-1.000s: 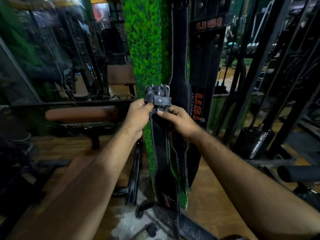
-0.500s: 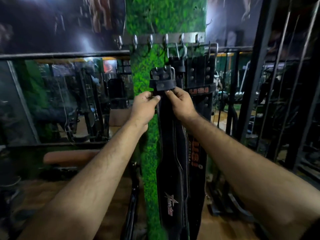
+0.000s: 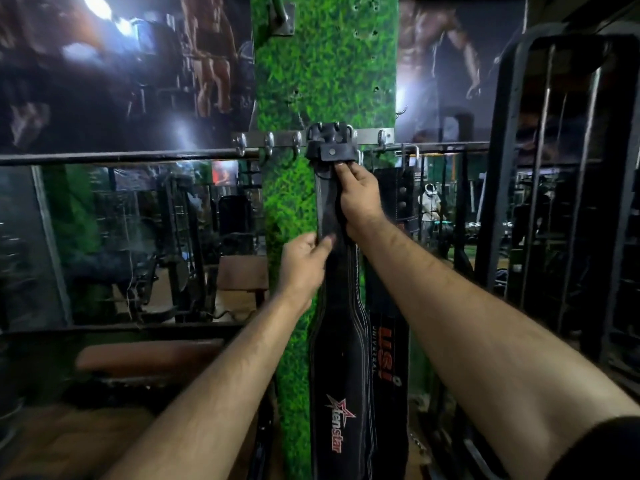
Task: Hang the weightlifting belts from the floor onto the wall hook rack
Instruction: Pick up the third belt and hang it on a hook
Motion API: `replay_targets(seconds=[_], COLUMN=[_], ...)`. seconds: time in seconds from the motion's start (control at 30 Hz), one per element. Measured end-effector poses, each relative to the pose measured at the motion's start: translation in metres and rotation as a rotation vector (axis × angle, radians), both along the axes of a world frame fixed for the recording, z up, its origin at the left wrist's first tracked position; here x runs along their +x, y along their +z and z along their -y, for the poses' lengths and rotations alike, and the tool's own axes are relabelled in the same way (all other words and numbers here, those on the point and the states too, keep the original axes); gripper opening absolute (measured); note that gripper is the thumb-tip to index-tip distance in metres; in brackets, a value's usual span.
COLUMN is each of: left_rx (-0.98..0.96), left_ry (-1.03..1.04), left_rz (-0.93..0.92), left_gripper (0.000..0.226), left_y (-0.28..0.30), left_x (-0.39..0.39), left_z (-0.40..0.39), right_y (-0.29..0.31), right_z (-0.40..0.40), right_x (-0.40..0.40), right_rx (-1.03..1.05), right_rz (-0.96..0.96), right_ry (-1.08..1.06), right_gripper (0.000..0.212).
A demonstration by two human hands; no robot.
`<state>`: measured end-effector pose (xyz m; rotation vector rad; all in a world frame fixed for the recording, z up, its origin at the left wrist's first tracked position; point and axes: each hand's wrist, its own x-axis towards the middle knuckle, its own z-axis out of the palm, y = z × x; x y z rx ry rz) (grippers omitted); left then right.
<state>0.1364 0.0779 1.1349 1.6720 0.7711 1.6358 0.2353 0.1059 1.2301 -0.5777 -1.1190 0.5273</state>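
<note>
1. My right hand (image 3: 358, 199) grips the upper strap of the black Tenstar weightlifting belt (image 3: 341, 382), fingers closed on it just below the buckle (image 3: 330, 142).
2. My left hand (image 3: 303, 268) pinches the left edge of the same belt lower down, thumb on the front face, fingers wrapped behind.
3. The buckle sits against the metal wall hook rack (image 3: 369, 136), at the level of the hooks. I cannot tell whether it is seated on a hook.
4. The belt hangs vertically from the buckle end, its wide padded section below my hands, with the red and white star logo facing outward.
5. The rack is fixed horizontally across a pillar covered in green artificial grass (image 3: 329, 71). Bare hooks show to the left of the buckle and one to the right.
6. A second black belt marked USI (image 3: 388, 351) hangs just to the right of the first, partly behind my right forearm.
7. A brown padded bench (image 3: 149, 355) stands lower left, well apart from the pillar.
</note>
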Motion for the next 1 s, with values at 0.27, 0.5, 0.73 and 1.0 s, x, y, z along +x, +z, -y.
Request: replay_targets(seconds=[0.27, 0.5, 0.73, 1.0], left_rx=[-0.290, 0.037, -0.039, -0.222], left_ry=[-0.187, -0.066, 0.007, -0.128], left_rz=[-0.201, 0.020, -0.295, -0.636], left_gripper=[0.057, 0.019, 0.042, 0.034], left_y=[-0.095, 0.000, -0.131, -0.143], left_x=[-0.028, -0.005, -0.021, -0.054], left_z=[0.004, 0.011, 0.014, 0.019], right_y=[-0.028, -0.019, -0.034, -0.077], right_z=[-0.010, -0.010, -0.013, -0.012], right_x=[0.008, -0.007, 0.008, 0.007], right_rx=[-0.072, -0.049, -0.088, -0.209], right_rz=[-0.148, -0.142, -0.183, -0.223], right_ry=[-0.007, 0.035, -0.059, -0.072], right_gripper=[0.023, 0.026, 0.029, 0.033])
